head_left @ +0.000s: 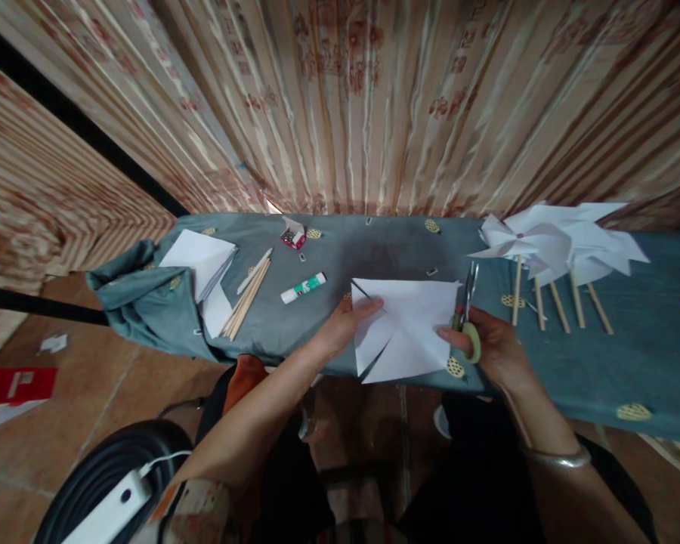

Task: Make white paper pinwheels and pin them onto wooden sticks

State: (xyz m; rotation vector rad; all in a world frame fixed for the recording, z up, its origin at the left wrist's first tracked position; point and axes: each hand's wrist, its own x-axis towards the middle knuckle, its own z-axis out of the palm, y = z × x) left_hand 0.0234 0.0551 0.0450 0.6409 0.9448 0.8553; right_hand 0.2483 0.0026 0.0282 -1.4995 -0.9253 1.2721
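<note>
A square sheet of white paper (411, 329) is held up over the near edge of the cloth-covered table. Two slits run inward from its left corners. My left hand (348, 323) pinches its left side, thumb on top. At the right edge, my right hand (490, 344) has its fingers in the green handles of a pair of scissors (471, 302), blades pointing away from me. My right thumb lies close to the paper's right edge; whether it presses on the sheet I cannot tell.
Paper pinwheels (549, 242) on wooden sticks lie at the right. Leftward are a glue stick (304, 288), a small open red box (293, 234), several wooden sticks (248, 301) and a stack of white paper (199, 257). A curtain (340, 113) hangs behind the table (589, 378).
</note>
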